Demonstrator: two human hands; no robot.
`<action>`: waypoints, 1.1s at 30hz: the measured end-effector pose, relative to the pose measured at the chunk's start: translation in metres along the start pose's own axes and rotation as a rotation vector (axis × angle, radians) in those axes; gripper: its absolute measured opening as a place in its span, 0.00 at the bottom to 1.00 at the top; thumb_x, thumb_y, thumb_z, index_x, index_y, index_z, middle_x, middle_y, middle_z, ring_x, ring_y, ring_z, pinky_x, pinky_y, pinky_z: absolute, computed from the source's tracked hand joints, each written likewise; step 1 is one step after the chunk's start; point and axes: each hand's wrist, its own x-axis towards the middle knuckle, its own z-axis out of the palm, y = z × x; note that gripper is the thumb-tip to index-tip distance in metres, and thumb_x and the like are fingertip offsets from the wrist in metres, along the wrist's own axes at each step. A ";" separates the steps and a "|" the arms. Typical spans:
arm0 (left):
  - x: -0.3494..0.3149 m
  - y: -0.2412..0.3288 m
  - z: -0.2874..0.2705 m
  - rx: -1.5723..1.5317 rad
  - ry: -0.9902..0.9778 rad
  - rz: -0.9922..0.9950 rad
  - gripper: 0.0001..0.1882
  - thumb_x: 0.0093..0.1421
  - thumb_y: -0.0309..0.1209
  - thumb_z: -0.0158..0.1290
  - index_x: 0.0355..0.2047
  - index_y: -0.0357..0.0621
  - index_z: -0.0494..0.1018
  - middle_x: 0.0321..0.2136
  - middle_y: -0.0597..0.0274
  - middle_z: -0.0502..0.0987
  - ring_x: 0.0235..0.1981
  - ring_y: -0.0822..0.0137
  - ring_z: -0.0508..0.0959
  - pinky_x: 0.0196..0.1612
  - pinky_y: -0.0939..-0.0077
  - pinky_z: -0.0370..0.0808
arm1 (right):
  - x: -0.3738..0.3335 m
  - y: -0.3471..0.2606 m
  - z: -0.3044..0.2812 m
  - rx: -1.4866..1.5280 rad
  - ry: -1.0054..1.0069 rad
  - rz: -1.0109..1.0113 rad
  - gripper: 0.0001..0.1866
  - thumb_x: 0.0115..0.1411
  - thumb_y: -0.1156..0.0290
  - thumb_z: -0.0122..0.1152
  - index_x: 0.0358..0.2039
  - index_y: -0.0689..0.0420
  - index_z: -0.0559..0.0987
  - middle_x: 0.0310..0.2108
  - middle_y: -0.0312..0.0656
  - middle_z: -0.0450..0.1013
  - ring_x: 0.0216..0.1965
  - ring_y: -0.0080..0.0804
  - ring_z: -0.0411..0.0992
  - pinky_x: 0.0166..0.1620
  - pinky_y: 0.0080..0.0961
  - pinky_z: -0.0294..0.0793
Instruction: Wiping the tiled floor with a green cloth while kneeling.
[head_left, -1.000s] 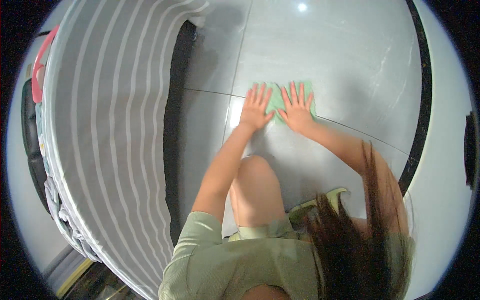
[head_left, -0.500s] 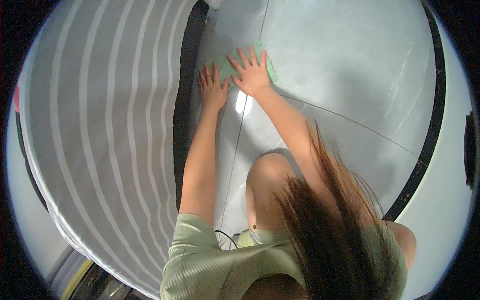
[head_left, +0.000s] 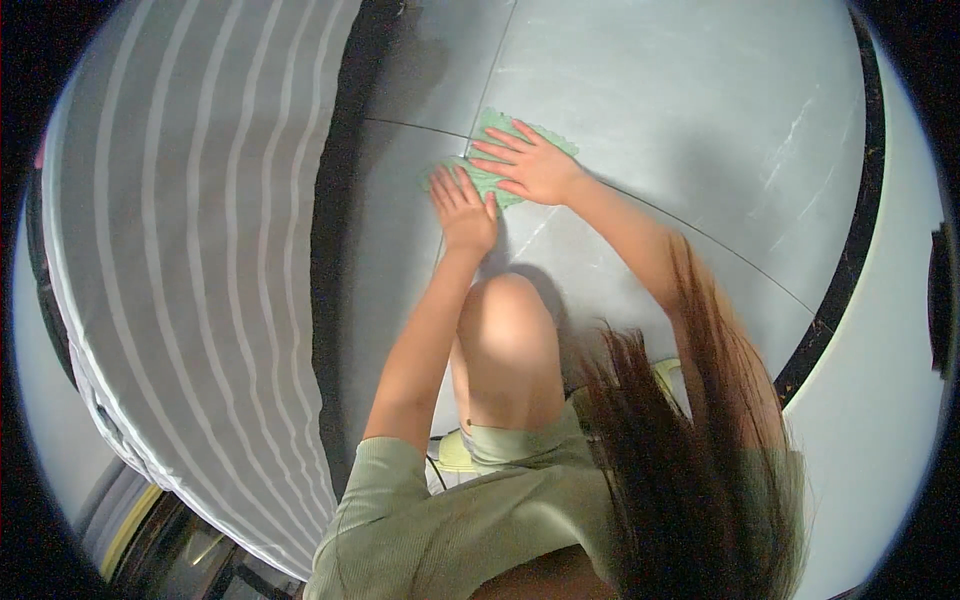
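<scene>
A light green cloth [head_left: 500, 185] with a scalloped edge lies spread on the grey tiled floor [head_left: 640, 110]. My left hand [head_left: 464, 212] rests flat on the cloth's near left part, its fingers stretched out and pointing away from me. Over the right part of the cloth, my right hand [head_left: 532, 168] is pressed down with fingers spread, pointing left. Neither hand grips the cloth; both press on it from above. The middle of the cloth is partly covered by the fingers.
On the left stands a bed with a grey and white striped cover [head_left: 200, 250] and a dark lower edge [head_left: 335, 200]. A black skirting strip [head_left: 860, 210] curves along the white wall [head_left: 890, 330] at right. My bent knee [head_left: 508, 310] is close behind my hands.
Both hands and the cloth have moved nearer to me and rightward, away from the bed. My right hand has turned to point more to the left. My knee has shifted left in the picture.
</scene>
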 end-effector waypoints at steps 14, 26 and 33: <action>0.005 -0.008 -0.041 0.133 -0.152 0.365 0.37 0.64 0.51 0.35 0.65 0.38 0.45 0.67 0.45 0.37 0.68 0.45 0.35 0.67 0.51 0.33 | 0.016 -0.027 -0.045 0.016 -0.268 0.215 0.31 0.61 0.57 0.49 0.63 0.50 0.58 0.67 0.36 0.47 0.69 0.38 0.42 0.68 0.46 0.39; 0.065 -0.034 -0.001 0.187 -0.035 0.833 0.39 0.63 0.53 0.37 0.66 0.43 0.43 0.67 0.46 0.38 0.68 0.48 0.36 0.67 0.52 0.36 | -0.033 -0.062 0.033 -0.147 -0.060 0.819 0.33 0.63 0.54 0.44 0.66 0.48 0.51 0.68 0.38 0.45 0.69 0.41 0.40 0.67 0.50 0.37; 0.075 -0.029 -0.009 0.242 -0.107 0.882 0.39 0.62 0.54 0.38 0.67 0.50 0.41 0.68 0.51 0.37 0.69 0.51 0.36 0.68 0.56 0.34 | -0.022 -0.107 0.054 -0.158 0.068 1.196 0.35 0.63 0.55 0.45 0.66 0.53 0.49 0.68 0.42 0.45 0.68 0.46 0.40 0.65 0.55 0.39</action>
